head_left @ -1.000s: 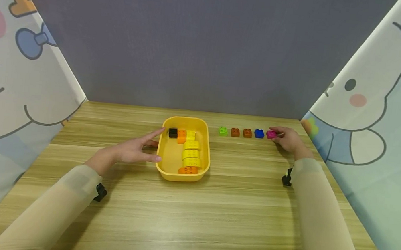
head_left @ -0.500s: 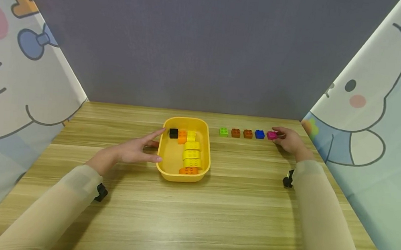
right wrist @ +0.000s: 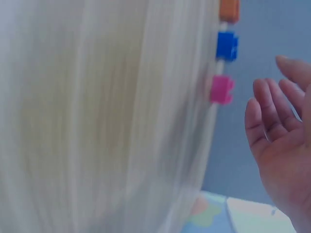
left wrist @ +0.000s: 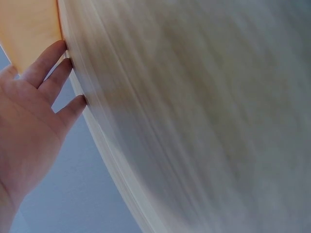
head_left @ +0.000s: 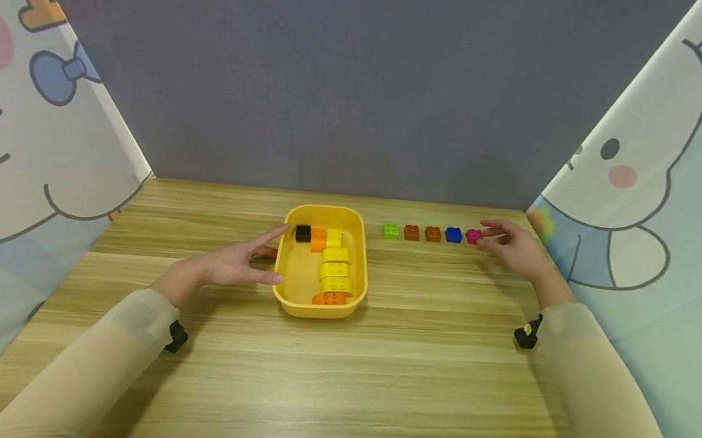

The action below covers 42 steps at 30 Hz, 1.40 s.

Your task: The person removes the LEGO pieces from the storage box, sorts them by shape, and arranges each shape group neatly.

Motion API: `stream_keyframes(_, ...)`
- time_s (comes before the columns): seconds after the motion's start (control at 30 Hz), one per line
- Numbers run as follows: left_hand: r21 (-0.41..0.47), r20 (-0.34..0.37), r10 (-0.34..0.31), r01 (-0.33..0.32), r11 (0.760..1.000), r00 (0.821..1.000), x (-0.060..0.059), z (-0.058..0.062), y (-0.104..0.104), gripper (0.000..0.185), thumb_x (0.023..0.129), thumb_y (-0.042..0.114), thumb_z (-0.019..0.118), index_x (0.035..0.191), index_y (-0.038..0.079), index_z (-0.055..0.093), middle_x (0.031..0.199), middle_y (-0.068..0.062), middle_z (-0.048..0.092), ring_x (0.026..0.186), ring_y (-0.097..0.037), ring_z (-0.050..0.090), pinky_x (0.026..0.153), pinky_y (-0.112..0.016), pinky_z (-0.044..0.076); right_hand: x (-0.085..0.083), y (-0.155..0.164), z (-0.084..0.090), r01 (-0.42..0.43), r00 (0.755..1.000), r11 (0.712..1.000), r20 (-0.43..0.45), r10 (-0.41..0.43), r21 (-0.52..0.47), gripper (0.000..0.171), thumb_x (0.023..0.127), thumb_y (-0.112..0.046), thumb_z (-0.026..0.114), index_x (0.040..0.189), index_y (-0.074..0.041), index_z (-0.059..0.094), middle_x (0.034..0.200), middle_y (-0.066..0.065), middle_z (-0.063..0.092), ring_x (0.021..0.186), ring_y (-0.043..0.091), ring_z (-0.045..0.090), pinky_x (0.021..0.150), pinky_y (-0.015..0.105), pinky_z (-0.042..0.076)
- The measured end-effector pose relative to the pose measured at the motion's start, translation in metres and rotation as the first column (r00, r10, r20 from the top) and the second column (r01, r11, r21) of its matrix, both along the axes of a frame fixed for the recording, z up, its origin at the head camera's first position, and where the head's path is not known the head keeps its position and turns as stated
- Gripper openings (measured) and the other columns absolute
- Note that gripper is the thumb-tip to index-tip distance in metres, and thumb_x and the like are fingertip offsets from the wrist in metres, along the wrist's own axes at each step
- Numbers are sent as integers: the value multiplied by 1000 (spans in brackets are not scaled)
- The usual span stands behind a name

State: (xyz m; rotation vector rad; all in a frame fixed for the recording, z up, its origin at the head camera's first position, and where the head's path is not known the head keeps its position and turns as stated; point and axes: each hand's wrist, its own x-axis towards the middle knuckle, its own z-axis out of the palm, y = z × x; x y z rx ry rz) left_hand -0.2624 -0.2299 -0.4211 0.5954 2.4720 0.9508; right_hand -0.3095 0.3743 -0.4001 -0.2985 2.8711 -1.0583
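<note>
Wooden surface: wide open room at 6 o'clock. Yellow bin w/ bricks inside, left hand flat on its 9 o'clock wall, grip spread. Right hand has let go, fingers relaxed, just beside pink brick, now placed at row's 3 o'clock end nr surface edge.

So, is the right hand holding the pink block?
No, the right hand is open, with a gap to the pink block.
</note>
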Motion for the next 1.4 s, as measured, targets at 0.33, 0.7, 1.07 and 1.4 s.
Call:
stream_keyframes(0.33,13,3,-1,1,1000,1000,2,0,-1,114,96,60,80,177,45,2,171,-22,46,160,-52,39,125,-81,27,24,-59,11,-113,992,967,36,125,-226,50,112,-29,67,155,-4,59,131,25,69,101,13,72,91,36,64)
stream_keyframes(0.7,4,3,0,0,1000,1000,2,-2,-2,113,96,62,79,176,45,1,172,-22,45,160,-54,37,125,-81,27,33,-142,12,-296,951,925,22,309,-238,39,110,-25,70,146,-10,68,120,12,74,105,34,69,90,43,63)
stream_keyframes(1.07,3,-3,-12,12,1000,1000,2,-1,-2,113,96,63,79,176,47,0,172,-21,45,160,-52,38,126,-80,26,28,-215,11,-490,869,848,-37,493,-203,42,107,-25,74,145,-7,69,119,8,75,100,25,64,89,41,55)
stream_keyframes(1.4,4,-2,-10,10,1000,1000,2,1,-1,113,96,64,79,176,47,1,172,-19,46,161,-51,37,126,-80,27,26,-260,19,-700,712,714,81,698,1,39,98,-26,86,135,-17,78,139,1,72,133,29,60,121,53,45)
